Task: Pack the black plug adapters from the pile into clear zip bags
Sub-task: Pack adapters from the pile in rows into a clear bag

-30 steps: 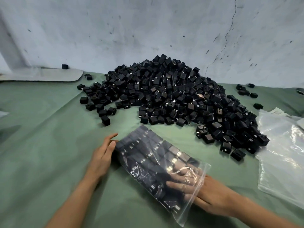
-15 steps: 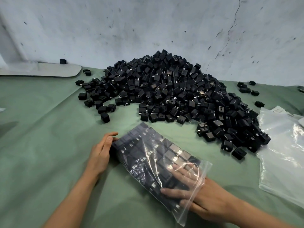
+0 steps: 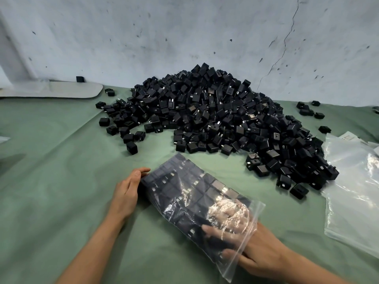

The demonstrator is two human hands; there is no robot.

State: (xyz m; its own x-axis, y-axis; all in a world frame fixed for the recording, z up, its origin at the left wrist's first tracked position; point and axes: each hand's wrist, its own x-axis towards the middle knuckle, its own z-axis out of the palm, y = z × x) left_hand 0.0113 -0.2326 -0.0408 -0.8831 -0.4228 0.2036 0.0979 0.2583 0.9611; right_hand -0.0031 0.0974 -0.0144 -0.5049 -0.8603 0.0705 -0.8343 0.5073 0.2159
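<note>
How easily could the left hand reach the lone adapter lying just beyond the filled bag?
Probably yes, easily: the left hand rests open against the bag, holding nothing, and only bare green cloth lies between it and the lone adapter.

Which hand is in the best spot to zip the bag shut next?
Probably the right hand: its fingers are inside the open end of the bag, right where it seals. The left hand presses flat against the far, closed end.
</note>
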